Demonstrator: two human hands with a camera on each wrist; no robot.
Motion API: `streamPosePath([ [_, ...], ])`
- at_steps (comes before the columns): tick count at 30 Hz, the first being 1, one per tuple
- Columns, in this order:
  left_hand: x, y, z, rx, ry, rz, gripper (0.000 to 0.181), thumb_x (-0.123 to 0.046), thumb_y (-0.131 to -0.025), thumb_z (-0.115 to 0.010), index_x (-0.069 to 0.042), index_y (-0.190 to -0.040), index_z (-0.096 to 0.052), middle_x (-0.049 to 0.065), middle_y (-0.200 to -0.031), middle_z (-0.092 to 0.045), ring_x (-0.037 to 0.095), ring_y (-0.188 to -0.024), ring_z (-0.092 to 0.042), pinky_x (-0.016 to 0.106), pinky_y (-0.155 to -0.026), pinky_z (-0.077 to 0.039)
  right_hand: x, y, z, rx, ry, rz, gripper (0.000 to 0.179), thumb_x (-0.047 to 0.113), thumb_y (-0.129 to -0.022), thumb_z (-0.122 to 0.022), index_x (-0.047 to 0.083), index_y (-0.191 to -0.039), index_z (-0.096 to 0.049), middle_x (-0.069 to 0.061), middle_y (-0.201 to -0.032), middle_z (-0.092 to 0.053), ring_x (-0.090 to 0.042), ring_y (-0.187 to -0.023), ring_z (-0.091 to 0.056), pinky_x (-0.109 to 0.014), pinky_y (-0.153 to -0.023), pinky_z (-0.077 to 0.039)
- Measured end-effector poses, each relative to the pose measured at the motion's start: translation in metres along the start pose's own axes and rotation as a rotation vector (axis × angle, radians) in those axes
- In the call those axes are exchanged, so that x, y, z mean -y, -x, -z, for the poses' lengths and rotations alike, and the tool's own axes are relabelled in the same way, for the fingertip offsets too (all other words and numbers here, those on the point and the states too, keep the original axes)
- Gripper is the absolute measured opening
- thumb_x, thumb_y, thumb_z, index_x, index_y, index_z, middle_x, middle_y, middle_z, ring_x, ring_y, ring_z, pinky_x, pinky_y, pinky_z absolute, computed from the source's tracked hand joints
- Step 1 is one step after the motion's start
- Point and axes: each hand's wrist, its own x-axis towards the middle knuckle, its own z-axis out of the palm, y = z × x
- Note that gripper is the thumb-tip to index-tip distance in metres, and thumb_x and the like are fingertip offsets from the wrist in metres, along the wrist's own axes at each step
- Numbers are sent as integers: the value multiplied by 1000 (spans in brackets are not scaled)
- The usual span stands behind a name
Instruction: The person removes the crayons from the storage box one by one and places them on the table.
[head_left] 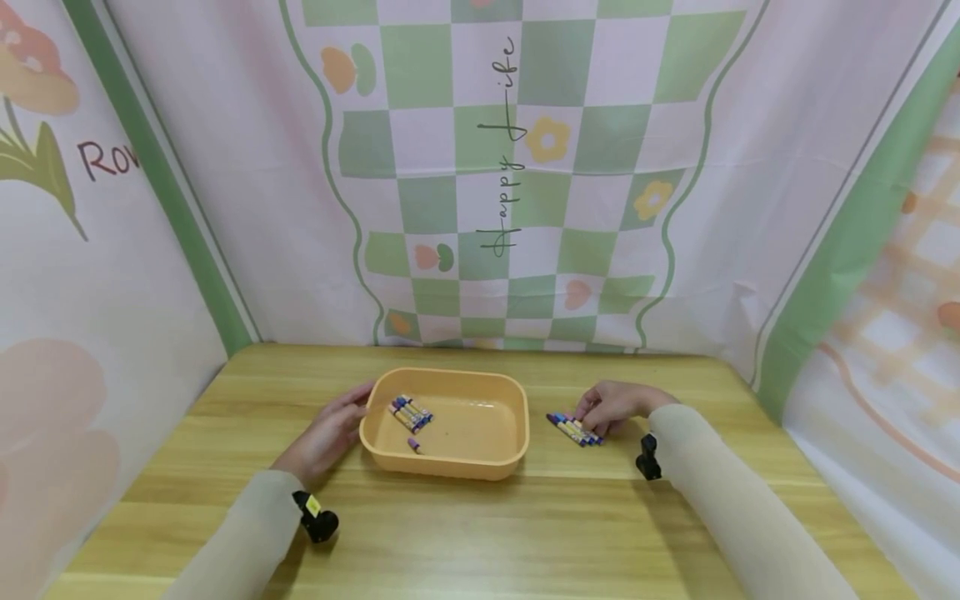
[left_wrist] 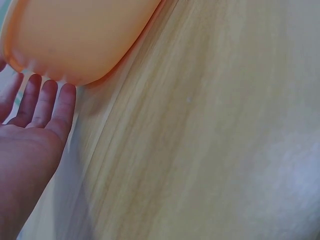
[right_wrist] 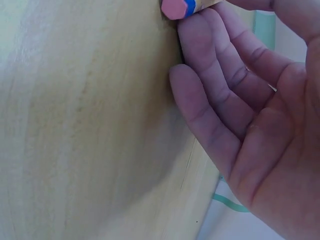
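My left hand (head_left: 327,435) rests its fingertips against the left end of an orange plastic bin (head_left: 450,464); in the left wrist view its fingers (left_wrist: 45,102) are extended along the bin wall. Inside the bin, a row of several crayons (head_left: 411,414) lies toward the left, with one purple crayon (head_left: 414,445) apart in front of it. Right of the bin, my right hand (head_left: 617,405) reaches over another group of crayons (head_left: 572,429) on the table. In the right wrist view, its thumb and fingertips pinch a crayon with a pink end (right_wrist: 175,8) and a blue band.
Everything stands on a light wood-grain table (head_left: 480,533). A patterned curtain (head_left: 487,208) hangs behind its back edge, with more printed cloth at both sides. Each wrist wears a small black camera, as on the left wrist (head_left: 318,521).
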Motion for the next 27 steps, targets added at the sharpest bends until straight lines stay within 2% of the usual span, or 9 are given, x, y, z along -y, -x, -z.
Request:
streamPosePath([
  [5,-1,0,0,-1,-1,3,60,-4,-101,-42,-4,-158,-23,14,-165,-18,38,-145,-29,50,-117,-29,9,3,4,-26,27,18,28,15,-86,-67,2,-110,-64,-9,-96,-67,-23,-84,-65,-39,-77,-57],
  [9,-1,0,0,-5,-1,6,60,-4,-101,-42,-5,-158,-23,14,-165,-18,38,-145,-30,50,-117,-29,25,4,11,-43,48,77,31,11,-86,-63,-1,-114,-61,-12,-97,-63,-25,-84,-61,-42,-78,-55],
  [14,-1,0,0,-4,-2,9,60,-4,-101,-42,-5,-158,-23,14,-165,-17,38,-145,-29,50,-117,-28,55,0,21,-39,46,151,33,14,-92,-63,-5,-118,-59,-21,-107,-65,-36,-93,-64,-49,-85,-56],
  [17,0,-1,0,-1,2,6,60,-4,-101,-42,-5,-158,-23,14,-165,-18,38,-145,-29,50,-117,-28,76,-3,23,-43,85,174,33,19,-95,-63,-3,-119,-61,-17,-109,-67,-40,-101,-64,-51,-89,-55],
  [21,0,-1,0,-1,3,3,60,-4,-101,-41,-4,-158,-23,15,-165,-18,38,-144,-30,50,-117,-29,101,-9,22,-40,122,229,30,21,-95,-63,0,-117,-63,-8,-103,-68,-38,-100,-65,-51,-89,-56],
  [27,0,-1,-1,-4,1,4,60,-4,-101,-41,-4,-158,-22,14,-165,-19,37,-145,-30,49,-117,-30,138,-18,13,-2,154,262,32,25,-95,-65,4,-118,-62,-12,-109,-68,-33,-100,-65,-49,-90,-55],
])
